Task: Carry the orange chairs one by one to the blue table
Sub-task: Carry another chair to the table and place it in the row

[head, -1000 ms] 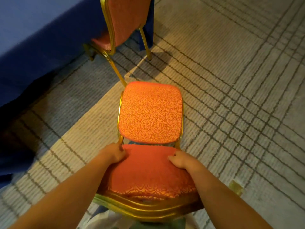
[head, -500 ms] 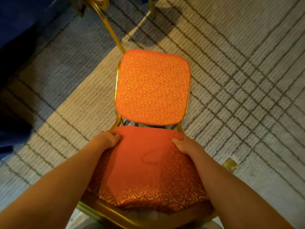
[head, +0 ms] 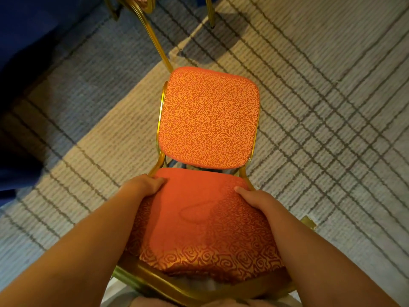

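We had the orange chair (head: 205, 173) held out in front of us, tipped so that its backrest panel lay farthest from us and its seat cushion came back toward our body, the gold frame edge nearly against us at the bottom of the view. Our left hand (head: 145, 185) was closed over the left rear corner of the seat, where the gold upright joins it, and our right hand (head: 254, 199) was closed over the matching right corner. Both hands were gripping the chair, fingers curled under the cushion edge and out of sight.

The chair's long axis ran straight away from us, from seat to backrest, pointing up the patterned carpet (head: 321, 107). The blue bench (head: 24, 41) lay ahead and to our left, its dark cloth hanging down to the floor along that side. A second chair (head: 141, 9) stood just beyond ours, only its gold legs and a scrap of seat showing at the top edge; one leg slanted down almost to our backrest's far corner.

So we judged that the coming move turned on leftward travel: the bench was off the left hand's side, not along the chair's axis. Neither hand was nearer the chair, being set evenly, but the left was nearer the bench. We could not tell whether the chair's legs touched the carpet.
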`<state>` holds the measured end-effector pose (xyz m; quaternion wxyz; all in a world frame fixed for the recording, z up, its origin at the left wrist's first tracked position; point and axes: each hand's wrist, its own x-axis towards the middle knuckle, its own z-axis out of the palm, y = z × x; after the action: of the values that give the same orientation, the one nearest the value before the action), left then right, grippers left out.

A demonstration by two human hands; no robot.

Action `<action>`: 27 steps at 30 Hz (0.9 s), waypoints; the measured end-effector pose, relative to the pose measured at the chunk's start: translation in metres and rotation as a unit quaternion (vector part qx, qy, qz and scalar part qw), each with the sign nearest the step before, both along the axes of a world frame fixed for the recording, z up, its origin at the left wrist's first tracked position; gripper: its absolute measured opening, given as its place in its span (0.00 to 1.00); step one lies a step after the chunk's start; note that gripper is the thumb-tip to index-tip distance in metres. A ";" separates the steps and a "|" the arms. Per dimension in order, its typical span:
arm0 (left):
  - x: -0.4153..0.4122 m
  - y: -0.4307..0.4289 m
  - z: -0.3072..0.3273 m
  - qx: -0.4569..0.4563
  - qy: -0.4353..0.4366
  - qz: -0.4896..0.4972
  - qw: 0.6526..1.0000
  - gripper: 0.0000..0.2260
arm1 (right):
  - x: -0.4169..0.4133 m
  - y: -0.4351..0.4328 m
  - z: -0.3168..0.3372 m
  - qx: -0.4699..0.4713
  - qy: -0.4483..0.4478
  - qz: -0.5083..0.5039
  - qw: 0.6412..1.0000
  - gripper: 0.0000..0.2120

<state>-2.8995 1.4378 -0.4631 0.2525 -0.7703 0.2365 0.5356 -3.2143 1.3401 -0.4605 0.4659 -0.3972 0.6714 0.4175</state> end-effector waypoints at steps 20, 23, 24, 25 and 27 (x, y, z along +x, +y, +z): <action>0.018 0.056 0.061 0.004 0.091 0.078 0.993 0.26 | 0.071 -0.032 0.062 0.056 -0.046 0.119 0.990 0.34; 0.039 0.065 0.070 -0.014 0.087 0.110 0.990 0.25 | 0.100 -0.034 0.067 0.041 -0.055 0.166 0.984 0.35; 0.047 0.067 0.072 -0.016 0.080 0.119 0.990 0.26 | 0.111 -0.035 0.069 0.031 -0.061 0.181 0.981 0.35; 0.055 0.070 0.076 -0.017 0.072 0.126 0.989 0.26 | 0.121 -0.035 0.070 0.025 -0.068 0.195 0.978 0.34; 0.069 0.072 0.083 -0.020 0.051 0.138 0.989 0.27 | 0.142 -0.041 0.072 0.016 -0.079 0.224 0.971 0.33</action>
<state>-2.8302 1.5101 -0.3803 0.1484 -0.7723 0.1510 0.5989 -3.0726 1.2992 -0.3883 0.4186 -0.5615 0.5197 0.4893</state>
